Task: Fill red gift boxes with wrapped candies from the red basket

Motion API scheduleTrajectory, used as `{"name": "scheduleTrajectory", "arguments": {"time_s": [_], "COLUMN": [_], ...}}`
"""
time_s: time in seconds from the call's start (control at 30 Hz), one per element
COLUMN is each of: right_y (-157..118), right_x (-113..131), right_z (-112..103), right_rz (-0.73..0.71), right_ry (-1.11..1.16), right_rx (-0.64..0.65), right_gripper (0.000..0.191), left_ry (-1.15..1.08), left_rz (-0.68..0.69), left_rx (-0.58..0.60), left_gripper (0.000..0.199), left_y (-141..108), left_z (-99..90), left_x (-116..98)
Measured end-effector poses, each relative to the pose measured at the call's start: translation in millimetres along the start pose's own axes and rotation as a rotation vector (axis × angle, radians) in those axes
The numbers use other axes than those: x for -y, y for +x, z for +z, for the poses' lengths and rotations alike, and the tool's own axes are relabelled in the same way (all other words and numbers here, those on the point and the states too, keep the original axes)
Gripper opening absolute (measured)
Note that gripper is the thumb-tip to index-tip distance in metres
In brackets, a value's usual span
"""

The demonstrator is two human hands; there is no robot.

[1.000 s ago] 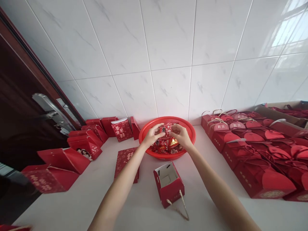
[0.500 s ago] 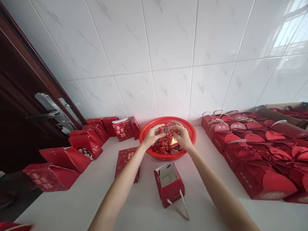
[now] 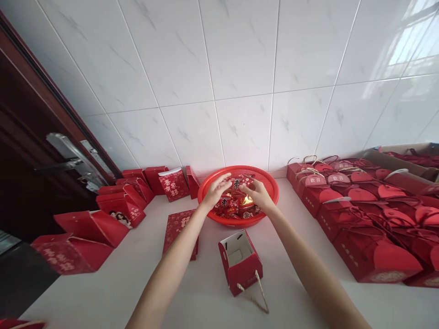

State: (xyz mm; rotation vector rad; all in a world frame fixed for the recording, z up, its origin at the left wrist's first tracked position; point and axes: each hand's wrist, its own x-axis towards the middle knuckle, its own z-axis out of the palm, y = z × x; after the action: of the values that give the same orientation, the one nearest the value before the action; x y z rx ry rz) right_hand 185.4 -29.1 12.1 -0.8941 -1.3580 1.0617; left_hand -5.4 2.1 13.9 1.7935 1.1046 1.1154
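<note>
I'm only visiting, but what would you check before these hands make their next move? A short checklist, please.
1. Both hands at the basket: ok, the left hand and right hand are over the basket.
2. Firm grip on the top packet: cannot tell, fingers are close around it.
3. Open box has its top unobstructed: ok.
4. Rope handle away from the opening: ok, it hangs outside.
5. Packet in the open box: not ok, none shows inside.
</note>
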Motion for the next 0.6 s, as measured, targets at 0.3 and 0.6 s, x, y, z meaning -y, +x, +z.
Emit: {"name": "scheduleTrajectory", "arguments": {"time_s": [0.3,0.6], "right_y": [1.9,1.0], "right_x": [-2.7,2.2], "right_z": [-1.3,-1.0], "right_rz": [0.118,0.17], "right_ry": [0.081,0.101], "right_rx": [-0.236,-0.274], "right_gripper": [0.034,0.034], "left_ry": [0.558,0.715], "left_rz": [-0.164,-0.289], "left_rx": [0.148,0.357], "left_gripper": [0.018,0.04], "left_y": [18.7,38.8], "left_z": [-36.3,-25.5], "left_x": [23.2,49.0]}}
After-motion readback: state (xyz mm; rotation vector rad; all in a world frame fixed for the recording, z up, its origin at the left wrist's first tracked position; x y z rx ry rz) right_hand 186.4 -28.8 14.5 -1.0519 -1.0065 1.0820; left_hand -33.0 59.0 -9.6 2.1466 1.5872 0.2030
